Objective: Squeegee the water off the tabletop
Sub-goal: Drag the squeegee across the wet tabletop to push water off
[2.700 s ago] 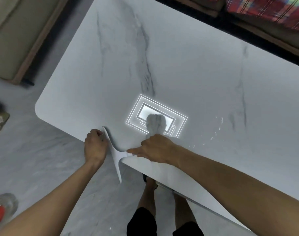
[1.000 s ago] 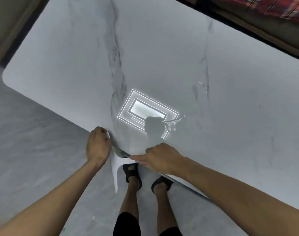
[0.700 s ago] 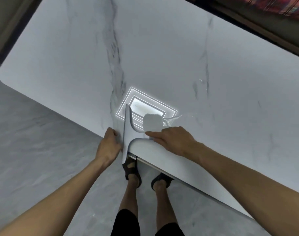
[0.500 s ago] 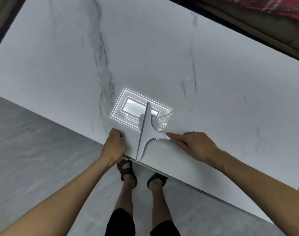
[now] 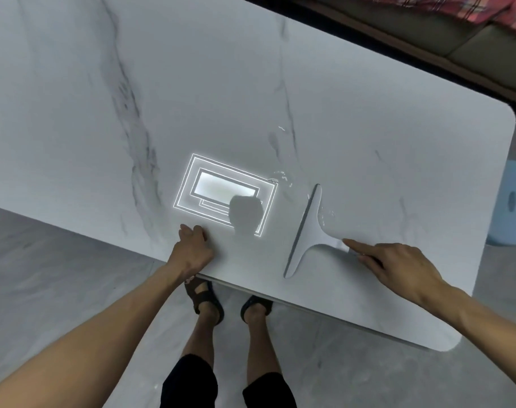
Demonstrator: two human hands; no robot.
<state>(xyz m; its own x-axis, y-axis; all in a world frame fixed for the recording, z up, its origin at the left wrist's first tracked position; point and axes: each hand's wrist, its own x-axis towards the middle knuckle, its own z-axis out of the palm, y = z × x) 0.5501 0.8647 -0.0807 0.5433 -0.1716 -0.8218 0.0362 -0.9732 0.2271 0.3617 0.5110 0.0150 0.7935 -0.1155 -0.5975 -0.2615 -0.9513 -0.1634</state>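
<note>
We see the squeegee lying on the tabletop close to its near edge, right of centre. It is pale, smooth plastic in a T shape. Its long, narrow blade runs slantwise away from the edge, and a flared handle sweeps off to the right. Thin glinting streaks and beads of water sit just beyond the blade's far tip, and a few more lie beside the handle.

The tabletop is a glossy white slab with grey marble veins and rounded corners. It mirrors a ceiling light as nested bright rectangles.

The right hand holds the handle's end. Its forefinger lies straight along the handle and the other fingers are curled in, covering the tip.

The left hand rests on the near rim with its knuckles bent. We cannot tell whether it clasps the edge, since the thumb is hidden.

Below are black sandals on a grey veined floor. A pale blue stool stands beyond the table's right end.
</note>
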